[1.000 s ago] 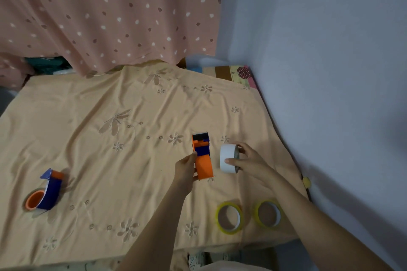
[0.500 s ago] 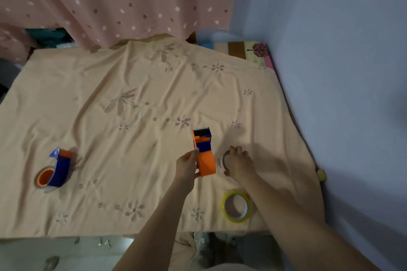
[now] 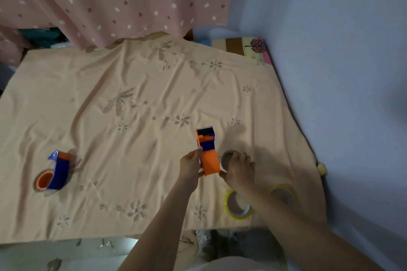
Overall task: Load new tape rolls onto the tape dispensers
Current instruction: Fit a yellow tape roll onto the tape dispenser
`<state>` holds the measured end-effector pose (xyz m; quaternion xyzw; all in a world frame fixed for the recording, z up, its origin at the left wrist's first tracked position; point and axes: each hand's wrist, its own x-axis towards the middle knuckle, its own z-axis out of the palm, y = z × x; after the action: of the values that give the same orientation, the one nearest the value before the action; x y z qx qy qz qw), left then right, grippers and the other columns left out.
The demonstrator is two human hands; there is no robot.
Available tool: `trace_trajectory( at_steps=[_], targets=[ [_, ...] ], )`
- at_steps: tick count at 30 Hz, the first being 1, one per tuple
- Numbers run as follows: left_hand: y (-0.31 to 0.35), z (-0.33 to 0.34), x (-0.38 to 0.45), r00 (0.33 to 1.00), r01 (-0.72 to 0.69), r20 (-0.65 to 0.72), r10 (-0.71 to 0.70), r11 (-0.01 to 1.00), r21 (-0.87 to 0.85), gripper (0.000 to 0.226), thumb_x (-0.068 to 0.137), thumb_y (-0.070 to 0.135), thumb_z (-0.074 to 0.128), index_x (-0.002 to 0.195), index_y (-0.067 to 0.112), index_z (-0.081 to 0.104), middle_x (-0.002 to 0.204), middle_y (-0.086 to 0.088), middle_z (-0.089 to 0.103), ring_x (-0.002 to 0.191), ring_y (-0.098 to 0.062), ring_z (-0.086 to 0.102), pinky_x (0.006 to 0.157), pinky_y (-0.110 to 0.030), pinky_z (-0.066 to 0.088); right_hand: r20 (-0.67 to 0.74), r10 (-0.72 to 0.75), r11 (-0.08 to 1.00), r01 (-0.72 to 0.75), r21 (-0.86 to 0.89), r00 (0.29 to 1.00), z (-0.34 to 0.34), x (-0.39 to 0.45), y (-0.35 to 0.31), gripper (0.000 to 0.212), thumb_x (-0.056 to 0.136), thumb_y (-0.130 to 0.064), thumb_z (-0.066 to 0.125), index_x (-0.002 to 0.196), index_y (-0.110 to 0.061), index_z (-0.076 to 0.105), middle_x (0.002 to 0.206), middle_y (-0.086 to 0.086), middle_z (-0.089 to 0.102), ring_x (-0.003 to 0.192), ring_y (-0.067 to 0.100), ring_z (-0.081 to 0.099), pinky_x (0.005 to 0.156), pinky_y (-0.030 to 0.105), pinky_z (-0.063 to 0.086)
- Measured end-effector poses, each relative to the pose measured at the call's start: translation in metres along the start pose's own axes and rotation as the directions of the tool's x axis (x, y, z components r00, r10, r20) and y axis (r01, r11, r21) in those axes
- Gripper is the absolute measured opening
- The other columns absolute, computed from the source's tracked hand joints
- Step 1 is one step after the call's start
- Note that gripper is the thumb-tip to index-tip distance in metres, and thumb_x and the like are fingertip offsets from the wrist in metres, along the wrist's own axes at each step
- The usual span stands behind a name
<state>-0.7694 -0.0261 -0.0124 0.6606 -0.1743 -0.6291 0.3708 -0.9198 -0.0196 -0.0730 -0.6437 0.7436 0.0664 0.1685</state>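
Your left hand (image 3: 191,166) is closed around the orange and blue plastic tape dispenser (image 3: 208,152), thumb and fingers pinching its orange body and holding it just above the cloth with the black cutter end pointing away from you. Your right hand (image 3: 239,170) is cupped over a roll with a grey-brown cardboard core (image 3: 228,157), fingers curled about its rim, pressing it against the dispenser's right side. Whether the roll is already seated on the hub cannot be told; your hand covers the joint.

Judgement: the step in hand is mounting this roll on the first dispenser. The next move calls for lining the core up squarely with the hub and pushing it home while the left hand keeps the body steady, then drawing the tape end forward to the cutter.

Two yellow-edged tape rolls (image 3: 239,205) (image 3: 282,194) lie flat near the front edge, partly under your right forearm. A second blue and orange dispenser (image 3: 56,170) lies well apart to the left, not yet loaded.

The surface is a peach cloth with embroidered flowers (image 3: 132,86), wrinkled and soft, so expect poor support. A pink dotted curtain (image 3: 110,0) hangs behind; a pale blue wall (image 3: 341,72) stands on the right. Light is dim.
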Motion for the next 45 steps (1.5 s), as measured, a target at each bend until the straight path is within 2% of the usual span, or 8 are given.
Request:
trace_trajectory(
  at_steps=[4, 10, 24, 30, 33, 35, 40, 45],
  targets=[
    [0.003, 0.006, -0.004, 1.0, -0.005, 0.005, 0.005, 1.0, 0.02, 0.043, 0.102, 0.032, 0.057, 0.133, 0.002, 0.059, 0.129, -0.023, 0.066, 0.116, -0.043, 0.064, 0.097, -0.058, 0.054, 0.219, 0.043, 0.996, -0.025, -0.081, 0.975, 0.016, -0.035, 0.01, 0.102, 0.074, -0.075, 0.058, 0.144, -0.005, 0.034, 0.135, 0.017, 0.05, 0.117, 0.034, 0.051, 0.091, 0.043, 0.044],
    [-0.003, 0.008, -0.011, 1.0, 0.016, 0.015, -0.016, 1.0, 0.012, 0.044, 0.101, 0.032, 0.058, 0.132, 0.001, 0.059, 0.13, -0.024, 0.064, 0.119, -0.046, 0.061, 0.092, -0.054, 0.053, 0.555, 0.184, 0.983, -0.164, -0.087, 0.811, 0.026, -0.054, 0.016, 0.12, 0.075, -0.064, 0.069, 0.156, -0.013, -0.002, 0.15, 0.022, 0.024, 0.133, 0.044, 0.036, 0.104, 0.053, 0.039],
    [-0.006, -0.006, -0.027, 0.999, 0.014, -0.031, -0.013, 0.999, 0.034, 0.05, 0.101, 0.035, 0.057, 0.14, 0.004, 0.054, 0.138, -0.019, 0.06, 0.124, -0.044, 0.058, 0.104, -0.062, 0.048, 0.433, 0.106, 0.992, -0.065, -0.107, 0.895, 0.02, -0.075, 0.014, 0.104, 0.078, -0.05, 0.074, 0.153, -0.015, 0.01, 0.147, 0.02, 0.029, 0.132, 0.039, 0.041, 0.1, 0.044, 0.044],
    [0.004, -0.017, -0.024, 0.999, -0.039, -0.02, 0.039, 0.999, 0.014, 0.043, 0.101, 0.033, 0.058, 0.133, 0.004, 0.06, 0.13, -0.021, 0.065, 0.117, -0.043, 0.063, 0.09, -0.052, 0.055, 0.515, 0.075, 0.984, -0.146, 0.099, 0.854, 0.008, -0.053, 0.023, 0.093, 0.078, -0.057, 0.068, 0.148, -0.007, 0.031, 0.155, 0.012, 0.027, 0.135, 0.037, 0.036, 0.1, 0.043, 0.041],
    [0.012, -0.024, -0.024, 0.995, -0.097, 0.001, 0.097, 0.995, 0.021, 0.038, 0.101, 0.033, 0.058, 0.126, 0.006, 0.063, 0.128, -0.021, 0.066, 0.117, -0.042, 0.063, 0.093, -0.055, 0.054, 0.419, 0.069, 0.805, -0.299, 0.513, 0.905, -0.014, -0.043, 0.04, 0.092, 0.068, -0.044, 0.08, 0.144, -0.016, 0.035, 0.137, 0.004, 0.049, 0.12, 0.024, 0.055, 0.087, 0.031, 0.05],
    [0.018, -0.027, -0.025, 0.992, -0.13, 0.008, 0.13, 0.992, 0.008, 0.039, 0.101, 0.033, 0.057, 0.127, 0.005, 0.064, 0.128, -0.021, 0.066, 0.118, -0.042, 0.063, 0.094, -0.056, 0.055, 0.334, 0.014, 0.64, -0.265, 0.721, 0.943, -0.036, -0.039, 0.05, 0.09, 0.065, -0.032, 0.084, 0.142, -0.017, 0.039, 0.125, -0.001, 0.056, 0.105, 0.013, 0.061, 0.076, 0.025, 0.055],
    [0.031, -0.02, -0.036, 0.979, -0.202, 0.035, 0.203, 0.978, -0.044, 0.034, 0.102, 0.031, 0.056, 0.123, 0.006, 0.066, 0.123, -0.017, 0.069, 0.117, -0.038, 0.065, 0.089, -0.051, 0.057, 0.151, -0.144, 0.339, -0.094, 0.936, 0.978, -0.09, -0.033, 0.056, 0.066, 0.069, -0.018, 0.086, 0.122, -0.037, 0.052, 0.126, -0.005, 0.06, 0.107, 0.006, 0.062, 0.088, 0.04, 0.057],
    [0.046, -0.004, -0.051, 0.951, -0.276, 0.118, 0.284, 0.958, -0.083, 0.031, 0.102, 0.034, 0.056, 0.123, 0.013, 0.067, 0.111, -0.005, 0.076, 0.102, -0.027, 0.072, 0.07, -0.035, 0.06, 0.015, -0.311, 0.222, 0.057, 0.973, 0.95, -0.138, -0.04, 0.051, 0.083, 0.059, -0.024, 0.084, 0.134, -0.036, 0.049, 0.134, -0.011, 0.054, 0.114, 0.0, 0.062, 0.089, 0.033, 0.058]
  ],
)
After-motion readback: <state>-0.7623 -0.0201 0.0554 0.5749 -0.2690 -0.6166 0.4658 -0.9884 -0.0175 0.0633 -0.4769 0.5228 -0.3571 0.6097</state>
